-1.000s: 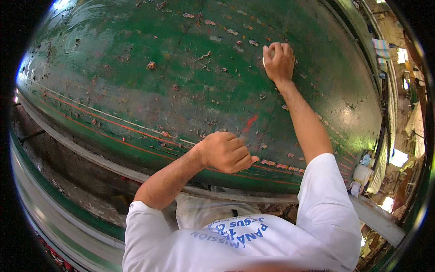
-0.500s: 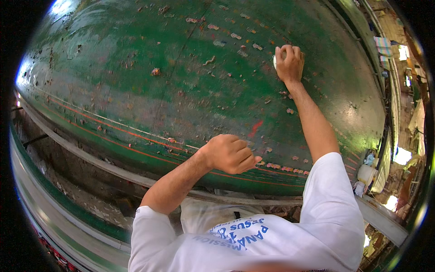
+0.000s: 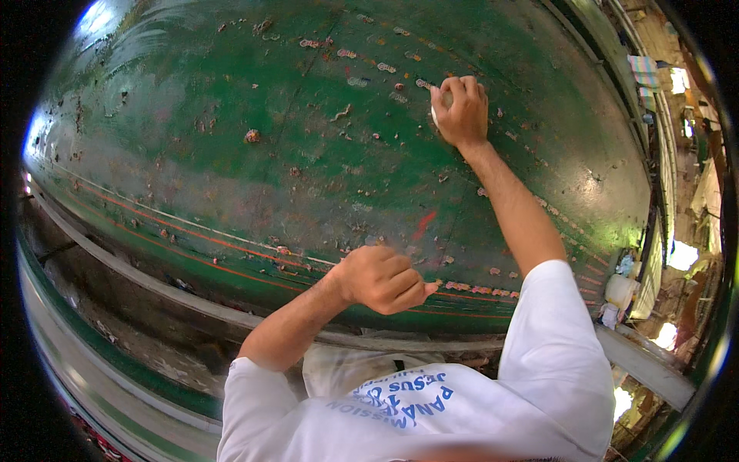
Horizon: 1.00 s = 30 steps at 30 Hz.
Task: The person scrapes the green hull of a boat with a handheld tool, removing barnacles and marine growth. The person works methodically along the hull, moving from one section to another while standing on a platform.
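Observation:
My right hand (image 3: 464, 112) is over the far right part of a green, scuffed tabletop (image 3: 254, 185), its fingers curled around a white, round-edged piece (image 3: 435, 117). Most of that piece is hidden by the fingers. Just left of this hand run rows of small scalloped shapes (image 3: 386, 68), pale and pinkish, on the green surface. My left hand (image 3: 382, 280) is closed in a fist above the near edge, thumb side to the right. Whatever may be inside it cannot be made out. Beside its thumb lies a row of small pink and yellow shapes (image 3: 481, 289).
Bits of residue dot the tabletop, among them a reddish clump (image 3: 252, 135). A red streak (image 3: 423, 225) marks it ahead of my left hand. Along the near side runs a metal rail (image 3: 192, 300). A whitish container (image 3: 620, 290) stands by the right edge.
My right hand has moved left over the tabletop, still gripping the white piece. My left fist has come slightly nearer to me. The whole view has shifted a little.

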Motion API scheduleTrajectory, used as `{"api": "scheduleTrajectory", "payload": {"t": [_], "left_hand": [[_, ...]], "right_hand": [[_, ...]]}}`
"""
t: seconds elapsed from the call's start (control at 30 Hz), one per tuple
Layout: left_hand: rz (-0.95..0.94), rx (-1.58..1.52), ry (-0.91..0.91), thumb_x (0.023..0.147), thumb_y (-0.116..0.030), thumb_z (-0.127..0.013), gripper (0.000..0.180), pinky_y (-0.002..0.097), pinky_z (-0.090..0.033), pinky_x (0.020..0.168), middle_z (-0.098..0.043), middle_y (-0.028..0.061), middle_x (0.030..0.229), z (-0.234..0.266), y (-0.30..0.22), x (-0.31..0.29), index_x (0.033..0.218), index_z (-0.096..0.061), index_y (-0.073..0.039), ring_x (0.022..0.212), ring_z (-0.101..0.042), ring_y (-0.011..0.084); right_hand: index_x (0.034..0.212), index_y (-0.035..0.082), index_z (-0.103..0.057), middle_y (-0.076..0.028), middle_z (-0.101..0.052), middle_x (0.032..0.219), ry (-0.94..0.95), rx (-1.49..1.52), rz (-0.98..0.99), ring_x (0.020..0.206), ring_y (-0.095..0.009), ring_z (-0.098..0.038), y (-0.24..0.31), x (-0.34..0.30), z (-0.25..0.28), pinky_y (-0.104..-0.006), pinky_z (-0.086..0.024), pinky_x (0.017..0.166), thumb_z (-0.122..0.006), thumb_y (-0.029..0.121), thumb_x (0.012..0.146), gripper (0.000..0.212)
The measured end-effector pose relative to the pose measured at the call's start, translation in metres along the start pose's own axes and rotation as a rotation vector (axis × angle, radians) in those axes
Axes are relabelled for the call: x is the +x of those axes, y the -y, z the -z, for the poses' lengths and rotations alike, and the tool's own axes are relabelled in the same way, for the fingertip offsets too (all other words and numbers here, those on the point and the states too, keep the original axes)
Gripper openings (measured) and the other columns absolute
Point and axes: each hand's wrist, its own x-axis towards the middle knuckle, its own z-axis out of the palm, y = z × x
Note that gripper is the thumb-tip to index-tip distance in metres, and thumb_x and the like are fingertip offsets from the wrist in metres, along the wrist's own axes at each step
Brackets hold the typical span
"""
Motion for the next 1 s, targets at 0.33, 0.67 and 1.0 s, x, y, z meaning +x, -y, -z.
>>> {"api": "scheduleTrajectory", "payload": {"t": [0.33,0.67,1.0], "left_hand": [[0.02,-0.032,0.054,0.088,-0.018,-0.088,0.036,0.028,-0.04,0.046,-0.058,-0.0047,0.069,-0.003,0.002,-0.006,0.069,-0.058,-0.015,0.054,-0.053,0.0096],[0.008,-0.021,0.011,0.088,-0.018,-0.087,0.048,0.0293,-0.036,0.046,-0.047,-0.0045,0.065,-0.01,0.009,-0.006,0.066,-0.045,-0.018,0.053,-0.049,0.0108],[-0.002,0.009,-0.029,0.09,-0.02,-0.087,0.053,0.0302,-0.035,0.047,-0.038,-0.0037,0.064,-0.006,0.014,0.001,0.066,-0.04,-0.019,0.053,-0.045,0.0118]], "right_hand": [[0.103,0.016,-0.072,-0.013,-0.067,0.111,0.011,-0.11,-0.063,0.106,-0.038,-0.068,-0.001,0.052,-0.031,-0.0559,-0.055,0.087,-0.071,0.043,0.106,0.027],[0.104,0.016,-0.072,-0.013,-0.065,0.112,-0.075,-0.253,-0.219,0.107,-0.037,-0.066,-0.035,0.083,-0.031,-0.0554,-0.054,0.093,-0.07,0.042,0.106,0.027],[0.104,0.015,-0.072,-0.014,-0.067,0.11,-0.067,-0.194,-0.143,0.107,-0.04,-0.067,-0.046,0.076,-0.027,-0.0563,-0.055,0.093,-0.069,0.044,0.106,0.028]]}}
